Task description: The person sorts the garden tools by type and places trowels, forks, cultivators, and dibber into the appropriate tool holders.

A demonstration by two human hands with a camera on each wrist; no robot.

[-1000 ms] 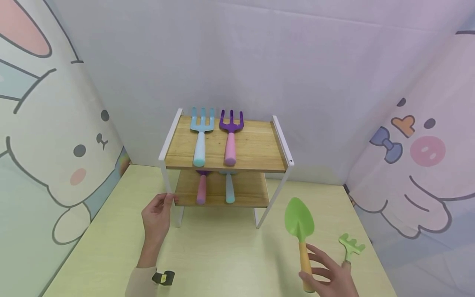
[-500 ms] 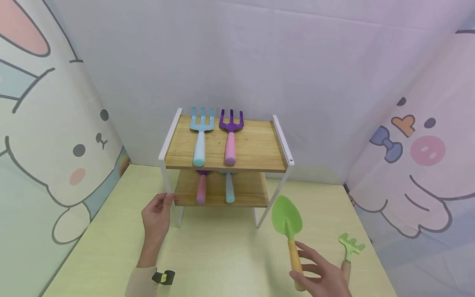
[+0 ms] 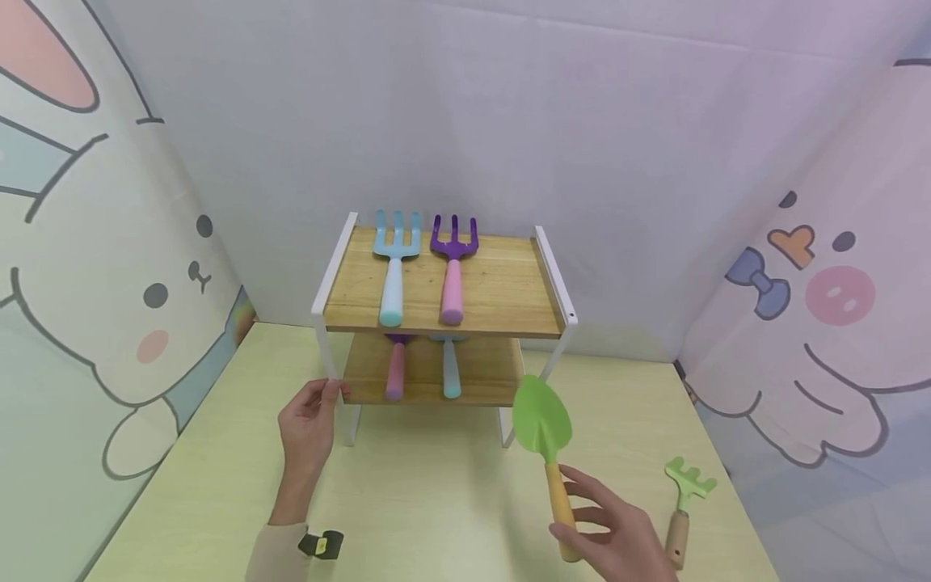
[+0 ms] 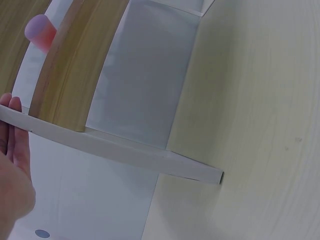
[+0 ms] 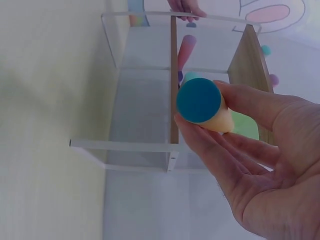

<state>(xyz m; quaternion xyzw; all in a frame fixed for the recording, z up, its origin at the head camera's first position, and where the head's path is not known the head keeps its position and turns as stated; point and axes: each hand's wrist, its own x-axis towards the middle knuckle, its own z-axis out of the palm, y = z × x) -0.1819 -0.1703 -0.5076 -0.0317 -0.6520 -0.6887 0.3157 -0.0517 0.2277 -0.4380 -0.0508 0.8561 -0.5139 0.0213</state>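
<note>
My right hand [image 3: 614, 525] holds a toy garden trowel by its yellow handle [image 3: 562, 509], thumb on one side and fingers on the other. Its green blade [image 3: 542, 416] points up and away, overlapping the right front leg of a two-tier rack [image 3: 444, 328] in the head view. From the right wrist, the handle's blue end [image 5: 199, 100] faces the camera. My left hand [image 3: 309, 424] grips the rack's left front leg beside the lower shelf; in the left wrist view its fingers [image 4: 20, 142] pass behind the white leg [image 4: 125, 152].
A blue hand fork [image 3: 393, 279] and a purple one with a pink handle [image 3: 452, 283] lie on the top shelf. Below are another pink handle [image 3: 395, 372] and a pale blue handle [image 3: 452, 370]. A small green rake [image 3: 681, 505] lies on the table at right.
My right hand has carried the trowel leftward toward the rack, uncovering more of the rake's handle. The left hand stays in place on the leg.
</note>
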